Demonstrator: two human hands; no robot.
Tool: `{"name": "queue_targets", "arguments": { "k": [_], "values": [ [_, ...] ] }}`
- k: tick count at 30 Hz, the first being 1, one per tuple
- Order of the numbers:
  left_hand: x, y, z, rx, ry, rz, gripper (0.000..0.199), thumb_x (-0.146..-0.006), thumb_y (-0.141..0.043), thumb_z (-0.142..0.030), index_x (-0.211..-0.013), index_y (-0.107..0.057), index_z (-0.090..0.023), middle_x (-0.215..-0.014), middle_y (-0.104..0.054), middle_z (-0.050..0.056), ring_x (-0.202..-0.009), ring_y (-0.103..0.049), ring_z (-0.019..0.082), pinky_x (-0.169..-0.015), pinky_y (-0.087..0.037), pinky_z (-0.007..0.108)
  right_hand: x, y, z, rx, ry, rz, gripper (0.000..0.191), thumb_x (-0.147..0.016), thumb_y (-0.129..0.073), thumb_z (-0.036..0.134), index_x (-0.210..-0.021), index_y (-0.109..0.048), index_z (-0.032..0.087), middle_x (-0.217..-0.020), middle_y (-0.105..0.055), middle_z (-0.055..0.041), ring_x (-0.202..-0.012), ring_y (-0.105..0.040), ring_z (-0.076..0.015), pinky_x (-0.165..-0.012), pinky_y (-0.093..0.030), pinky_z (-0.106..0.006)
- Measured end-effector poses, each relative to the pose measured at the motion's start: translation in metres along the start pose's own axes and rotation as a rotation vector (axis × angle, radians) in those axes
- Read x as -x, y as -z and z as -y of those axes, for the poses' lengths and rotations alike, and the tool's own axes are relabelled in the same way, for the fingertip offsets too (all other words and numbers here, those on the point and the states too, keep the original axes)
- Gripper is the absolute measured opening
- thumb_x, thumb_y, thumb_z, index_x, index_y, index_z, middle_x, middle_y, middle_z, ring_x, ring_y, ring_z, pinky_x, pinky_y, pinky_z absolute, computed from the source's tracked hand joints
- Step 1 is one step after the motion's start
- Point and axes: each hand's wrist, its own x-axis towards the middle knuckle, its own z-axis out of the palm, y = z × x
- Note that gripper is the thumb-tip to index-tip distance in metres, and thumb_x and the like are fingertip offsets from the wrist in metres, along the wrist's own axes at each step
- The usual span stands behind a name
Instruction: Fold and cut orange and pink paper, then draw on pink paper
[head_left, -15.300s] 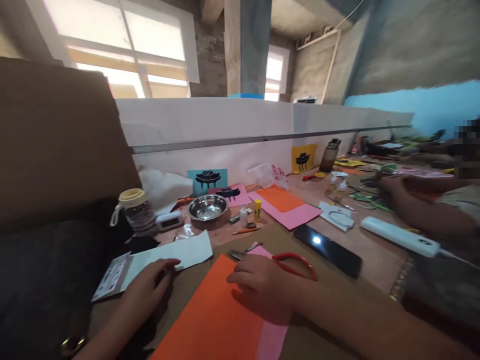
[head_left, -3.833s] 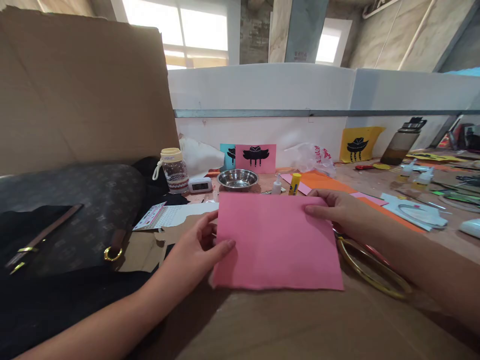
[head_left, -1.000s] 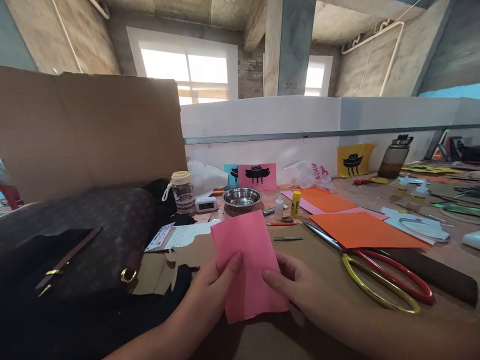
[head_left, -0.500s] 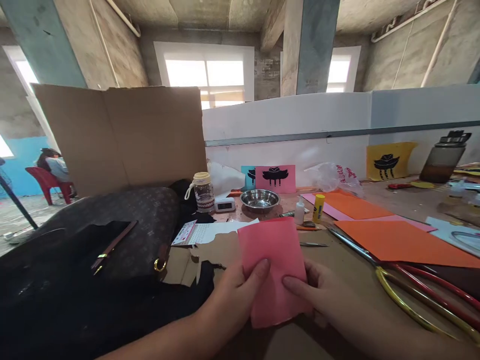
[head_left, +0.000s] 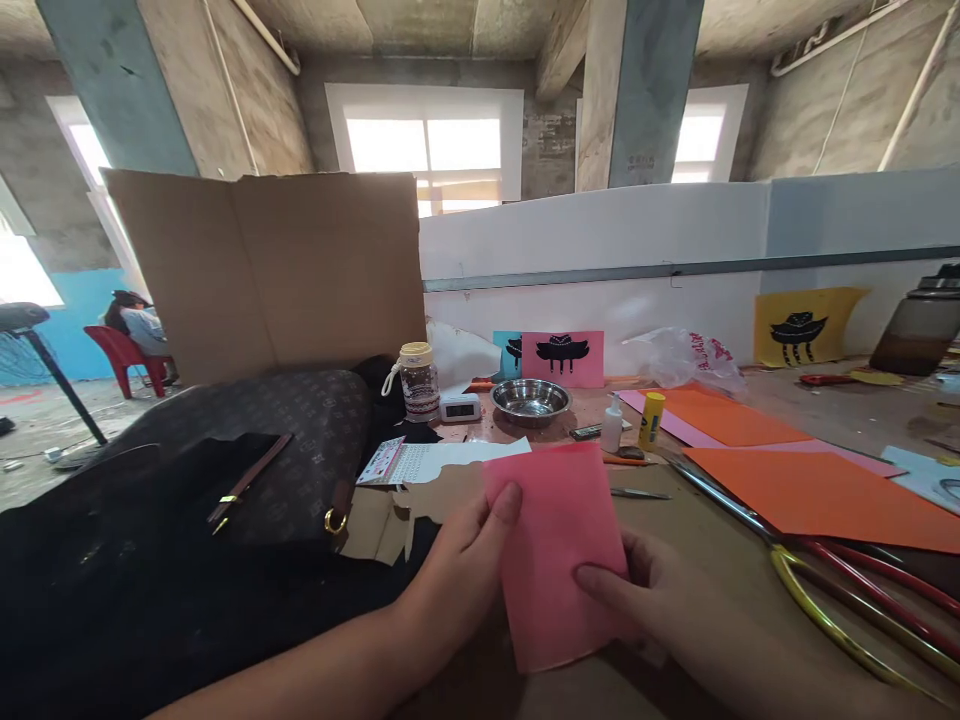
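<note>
A pink sheet of paper (head_left: pixel 559 555), seemingly folded, is held up between both hands over the cardboard-covered table. My left hand (head_left: pixel 472 550) pinches its left edge near the upper corner, the thumb lying on the front face. On the right edge, lower down, my right hand (head_left: pixel 645 590) grips it with the thumb in front and the fingers behind. The hidden fingers cannot be seen through the paper. Just beyond the paper lie a thin metal blade (head_left: pixel 640 494), a small white squeeze bottle (head_left: pixel 611 425) and a yellow glue stick (head_left: pixel 652 420).
Large scissors (head_left: pixel 787 560) and orange sheets (head_left: pixel 832 490) lie at the right. A steel bowl (head_left: pixel 531 402), a jar (head_left: pixel 419 385) and a small digital clock (head_left: pixel 460 408) stand behind. A brown bag (head_left: pixel 300 430) and black cloth (head_left: pixel 150 600) fill the left. A person (head_left: pixel 139 325) sits far left.
My left hand has slid up the paper's left edge, toward its upper corner. My right hand keeps its hold. The whole view has shifted slightly, with things appearing further right.
</note>
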Motion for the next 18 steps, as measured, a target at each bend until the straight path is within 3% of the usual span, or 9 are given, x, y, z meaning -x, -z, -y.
{"name": "queue_targets", "arguments": {
  "k": [5,12,18],
  "values": [
    [0.003,-0.002,-0.003,-0.044,-0.012,-0.017,0.046,-0.091,-0.058,-0.059,-0.106,-0.072,-0.017,-0.103,-0.075,0.006,-0.098,-0.066,0.025,-0.087,-0.05,0.033,0.002,-0.001,0.001,-0.047,0.011,0.03,0.054,-0.074,-0.078,0.053,-0.116,-0.068,0.02,-0.11,-0.074,-0.0104,-0.106,-0.068,-0.0304,-0.089,-0.056,-0.04],
    [0.0,-0.001,0.001,-0.035,-0.003,0.024,0.051,-0.088,-0.06,-0.061,-0.107,-0.07,-0.015,-0.099,-0.075,0.007,-0.092,-0.067,0.025,-0.081,-0.05,0.032,0.003,-0.001,0.003,-0.015,-0.016,0.033,0.054,-0.077,-0.076,0.05,-0.118,-0.066,0.017,-0.114,-0.073,-0.0116,-0.106,-0.068,-0.0296,-0.087,-0.056,-0.037],
    [0.001,-0.001,0.007,-0.152,0.01,0.019,0.054,-0.087,-0.059,-0.064,-0.102,-0.072,-0.014,-0.096,-0.074,0.008,-0.093,-0.065,0.027,-0.078,-0.048,0.033,0.008,-0.005,0.013,0.163,-0.06,-0.043,0.052,-0.074,-0.075,0.051,-0.113,-0.067,0.018,-0.078,-0.071,-0.0046,-0.094,-0.07,-0.0287,-0.083,-0.058,-0.037]
  ]
}}
